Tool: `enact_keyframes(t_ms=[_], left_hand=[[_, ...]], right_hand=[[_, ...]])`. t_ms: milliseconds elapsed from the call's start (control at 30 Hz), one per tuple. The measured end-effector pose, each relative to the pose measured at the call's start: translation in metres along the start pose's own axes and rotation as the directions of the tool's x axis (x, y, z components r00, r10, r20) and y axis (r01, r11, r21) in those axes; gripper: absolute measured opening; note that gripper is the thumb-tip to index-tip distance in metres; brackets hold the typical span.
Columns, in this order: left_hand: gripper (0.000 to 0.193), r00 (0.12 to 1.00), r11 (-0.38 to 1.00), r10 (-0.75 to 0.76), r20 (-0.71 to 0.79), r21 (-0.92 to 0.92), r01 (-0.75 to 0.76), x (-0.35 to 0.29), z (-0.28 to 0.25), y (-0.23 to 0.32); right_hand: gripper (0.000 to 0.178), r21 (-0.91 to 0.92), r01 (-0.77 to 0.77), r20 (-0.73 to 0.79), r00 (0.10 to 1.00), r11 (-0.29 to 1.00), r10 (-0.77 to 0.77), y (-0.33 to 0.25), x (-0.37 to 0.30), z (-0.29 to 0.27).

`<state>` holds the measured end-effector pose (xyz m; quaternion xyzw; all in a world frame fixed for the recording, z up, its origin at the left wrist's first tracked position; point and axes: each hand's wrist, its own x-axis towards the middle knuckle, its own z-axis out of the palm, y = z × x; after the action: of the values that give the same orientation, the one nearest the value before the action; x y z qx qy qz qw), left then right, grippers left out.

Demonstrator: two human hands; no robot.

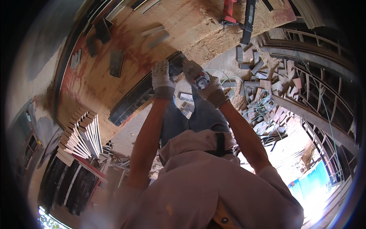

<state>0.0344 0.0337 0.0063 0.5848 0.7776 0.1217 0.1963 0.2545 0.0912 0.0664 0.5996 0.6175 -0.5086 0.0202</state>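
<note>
While clamped in the gloved right hand (211,88), small grey-and-red power grinder (195,76) meets long dark curved wood strip (131,100) at workbench edge; gloved left hand (162,76) curled, steadying. Grinding apparently underway; probably needs firm bracing.

Small angle grinder (198,78), grey body with red end cap, gripped in gloved right hand (210,89), nose tilted toward bench edge. Long dark curved strip (133,100) along wooden bench edge, pressed under gloved left hand (162,76), running away below and left of it.
</note>
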Motion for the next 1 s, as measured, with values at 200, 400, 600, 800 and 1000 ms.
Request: enact_keyframes(t_ms=[200, 400, 600, 800, 1000], left_hand=[[0.082, 1.000, 1.000, 0.009, 0.005, 0.027, -0.009, 0.002, -0.002, 0.002], [0.082, 1.000, 1.000, -0.005, -0.006, 0.015, 0.005, 0.001, -0.008, 0.006], [0.085, 0.999, 0.996, -0.020, -0.034, -0.086, 0.017, -0.006, -0.013, -0.001], [0.090, 0.994, 0.996, -0.073, -0.076, -0.065, 0.068, -0.037, -0.028, -0.026], [0.094, 0.995, 0.998, -0.051, -0.091, -0.038, 0.048, -0.042, -0.023, -0.034]], right_hand=[[0.060, -0.056, 0.032, -0.059, 0.998, 0.998, -0.035, 0.028, 0.001, 0.012], [0.045, 0.062, 0.141, -0.102, 0.986, 0.988, -0.134, 0.012, -0.008, 0.001], [0.060, 0.034, -0.013, -0.072, 0.997, 0.999, 0.015, -0.018, -0.026, -0.015], [0.049, -0.026, 0.174, -0.022, 0.984, 0.984, -0.174, -0.026, -0.033, 0.002], [0.047, -0.048, 0.334, -0.016, 0.942, 0.942, -0.335, -0.040, -0.018, 0.046]])
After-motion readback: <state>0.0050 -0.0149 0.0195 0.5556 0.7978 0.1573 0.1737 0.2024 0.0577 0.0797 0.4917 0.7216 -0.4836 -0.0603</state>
